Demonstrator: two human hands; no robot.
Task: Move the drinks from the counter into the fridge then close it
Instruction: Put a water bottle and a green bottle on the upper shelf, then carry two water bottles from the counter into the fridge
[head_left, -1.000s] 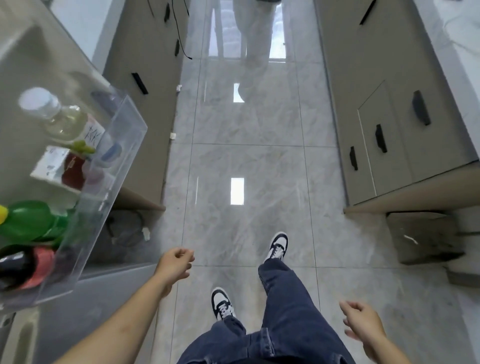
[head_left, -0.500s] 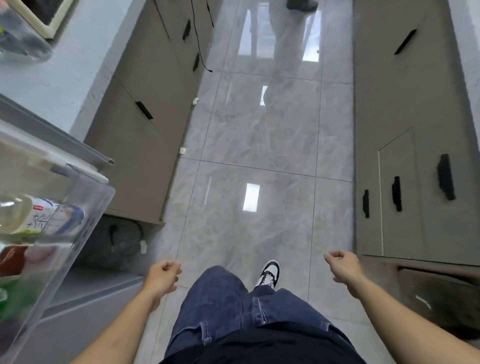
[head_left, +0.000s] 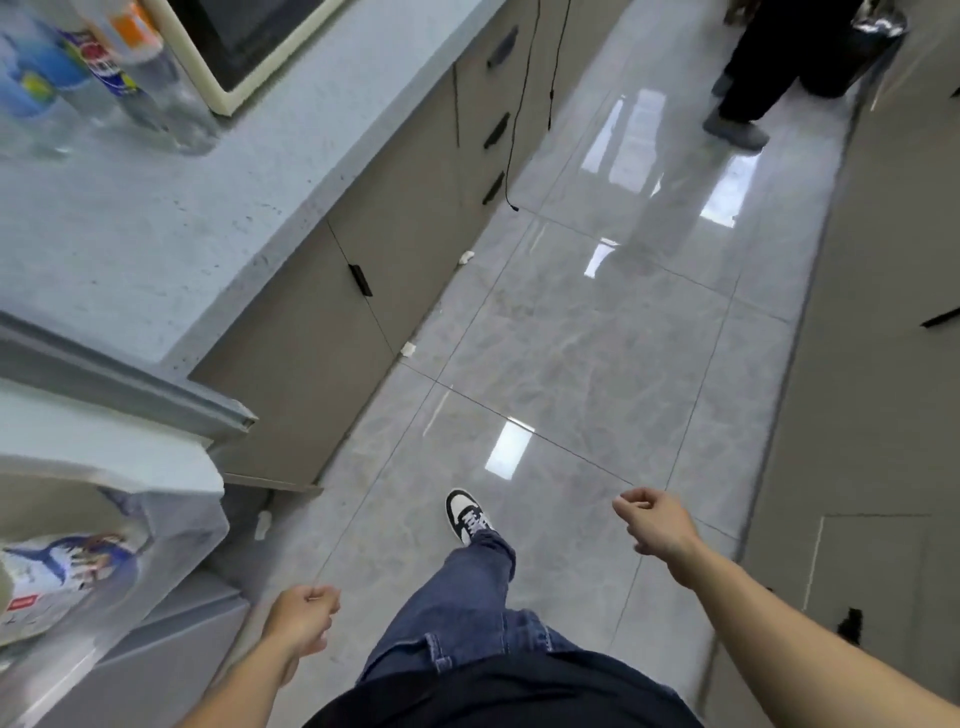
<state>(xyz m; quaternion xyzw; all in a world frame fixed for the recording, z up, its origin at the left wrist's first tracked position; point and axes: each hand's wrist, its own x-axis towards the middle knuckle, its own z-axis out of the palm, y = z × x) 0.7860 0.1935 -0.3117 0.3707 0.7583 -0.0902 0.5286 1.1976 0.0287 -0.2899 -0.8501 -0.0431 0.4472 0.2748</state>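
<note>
Your view has swung up and left since a moment ago: the counter (head_left: 171, 234) that was only a sliver at the top corner now fills the left half, and bottles on it have come into sight, while the open fridge door has slid down into the lower left corner. Your right arm has swung out forward too.

Nearest to you, take the fridge door shelf (head_left: 171, 525) as the landmark. Just right of it and low, your left hand (head_left: 301, 621) hangs with fingers loosely curled, nothing in it. Well to the right of the shelf, out over the floor tiles (head_left: 597, 364), your right hand (head_left: 657, 525) is likewise loosely curled and carrying nothing. Both arms look free because you're mid-stride, your sneaker (head_left: 467, 514) planted ahead between them, and I'd say you're walking back for another load.

Inside that clear shelf there's a carton or bottle with a blue printed label (head_left: 67, 566), blurred, already stowed. The door stands open, which makes sense with drinks still waiting.

Beyond the shelf, up along the counter, the remaining drinks sit at the far left: blurred clear bottles (head_left: 130, 78) with blue and orange labels, grouped just beside a cream-framed appliance (head_left: 234, 57). They're well apart from the fridge, so you'll need a few steps and a reach.

Farthest off from the shelf, another person's dark trouser legs (head_left: 753, 67) stand at the end of the aisle; give them room.
</note>
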